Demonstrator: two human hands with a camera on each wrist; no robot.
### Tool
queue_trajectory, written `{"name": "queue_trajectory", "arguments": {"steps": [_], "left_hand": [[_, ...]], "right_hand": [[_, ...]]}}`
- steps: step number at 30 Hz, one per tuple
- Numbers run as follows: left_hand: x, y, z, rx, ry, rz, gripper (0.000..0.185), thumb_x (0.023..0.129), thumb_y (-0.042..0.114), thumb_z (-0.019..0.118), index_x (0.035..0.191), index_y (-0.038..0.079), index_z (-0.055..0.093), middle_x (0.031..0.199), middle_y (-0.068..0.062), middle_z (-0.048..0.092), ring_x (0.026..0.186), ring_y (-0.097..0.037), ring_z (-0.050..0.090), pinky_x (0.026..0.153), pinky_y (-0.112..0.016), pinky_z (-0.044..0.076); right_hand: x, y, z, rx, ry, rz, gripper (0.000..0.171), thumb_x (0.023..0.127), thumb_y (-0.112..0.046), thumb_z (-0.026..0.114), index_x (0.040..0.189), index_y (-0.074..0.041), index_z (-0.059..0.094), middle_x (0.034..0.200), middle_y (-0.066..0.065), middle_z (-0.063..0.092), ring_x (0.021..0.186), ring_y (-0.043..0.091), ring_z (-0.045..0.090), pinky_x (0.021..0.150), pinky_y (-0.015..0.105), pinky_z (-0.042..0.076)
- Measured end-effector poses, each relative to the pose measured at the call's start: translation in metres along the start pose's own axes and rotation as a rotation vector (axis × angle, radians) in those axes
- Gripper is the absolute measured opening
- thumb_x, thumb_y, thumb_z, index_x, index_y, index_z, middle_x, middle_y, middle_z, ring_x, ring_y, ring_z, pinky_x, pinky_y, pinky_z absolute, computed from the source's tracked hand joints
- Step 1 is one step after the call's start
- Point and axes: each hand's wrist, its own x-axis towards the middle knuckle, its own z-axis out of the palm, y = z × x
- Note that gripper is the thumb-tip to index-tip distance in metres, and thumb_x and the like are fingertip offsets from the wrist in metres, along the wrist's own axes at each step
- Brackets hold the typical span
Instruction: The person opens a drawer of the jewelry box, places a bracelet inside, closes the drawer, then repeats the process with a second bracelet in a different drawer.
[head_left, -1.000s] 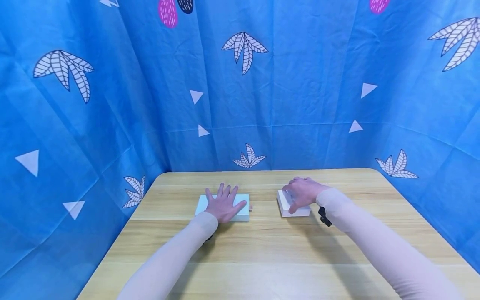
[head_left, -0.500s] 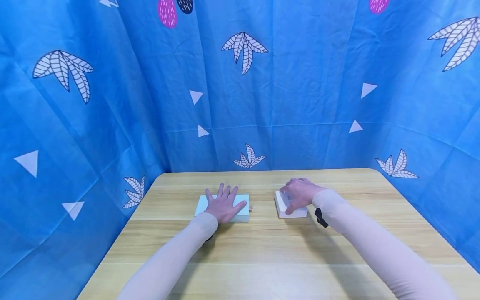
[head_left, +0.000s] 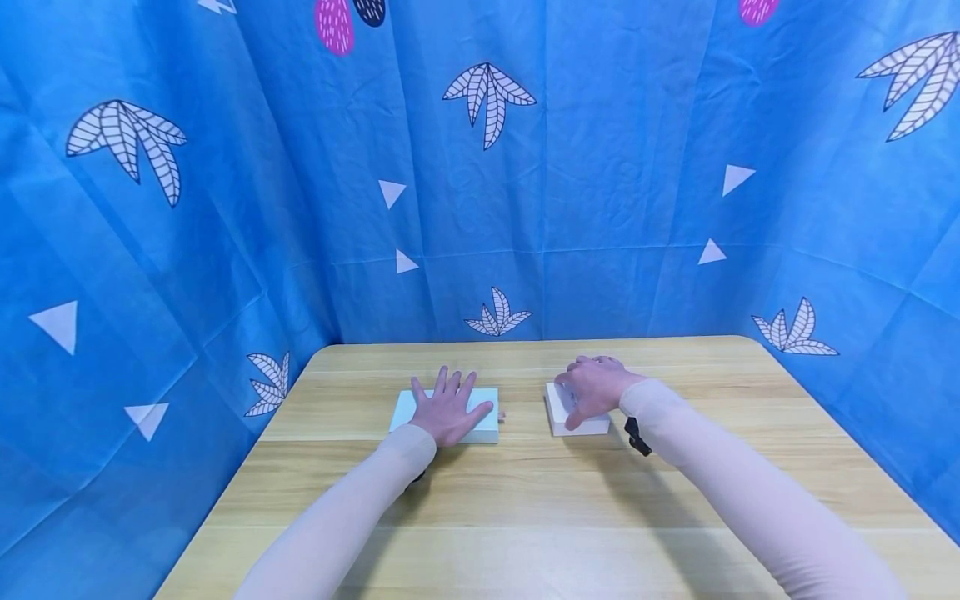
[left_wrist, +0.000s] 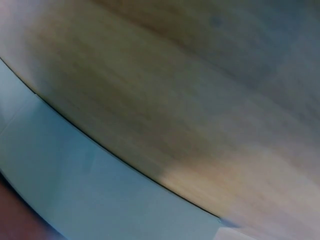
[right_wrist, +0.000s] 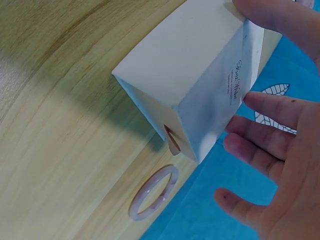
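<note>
My left hand [head_left: 447,412] lies flat with fingers spread on a flat white box [head_left: 486,431] at the table's middle left. The left wrist view is blurred and shows only that box's pale edge [left_wrist: 75,190] against the wood. My right hand [head_left: 592,390] grips a smaller white box [head_left: 558,418] to the right, thumb on the near side and fingers over the far side. In the right wrist view this box [right_wrist: 190,75] carries small printed lettering and a little tab on its end, with my fingers [right_wrist: 270,115] along its side.
The wooden table [head_left: 525,500] is bare in front of both boxes. A pale ring [right_wrist: 154,192] lies on the wood beyond the smaller box. A small pale thing [head_left: 501,414] sits between the boxes. Blue patterned cloth [head_left: 600,208] walls in the back and both sides.
My right hand has moved the smaller white box a little to the left, toward the larger box. The left hand and its box have stayed still.
</note>
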Motion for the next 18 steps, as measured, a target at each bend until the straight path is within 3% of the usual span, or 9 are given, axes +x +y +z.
{"name": "queue_trajectory", "arguments": {"steps": [11,18], "left_hand": [[0.0011,0.0037,-0.0032,-0.008,0.005,0.005,0.086,0.094,0.080,0.019,0.163,0.030,0.013,0.169,-0.007,0.020,0.157,-0.033,-0.002,0.110,-0.078,-0.011],[0.0023,-0.0014,0.0011,-0.001,0.002,0.013,0.078,0.099,0.071,0.018,0.163,0.028,0.015,0.168,-0.008,0.021,0.157,-0.034,-0.001,0.109,-0.079,-0.012]], "right_hand": [[-0.0034,0.0021,-0.0005,-0.011,-0.002,0.025,0.085,0.067,-0.062,0.083,0.137,-0.019,0.063,0.123,0.005,0.066,0.111,0.023,0.055,0.107,0.063,0.038],[-0.0060,0.0066,-0.0006,0.051,0.007,0.020,0.090,0.068,-0.068,0.080,0.138,-0.013,0.062,0.132,0.008,0.065,0.125,0.030,0.054,0.112,0.062,0.033]]}}
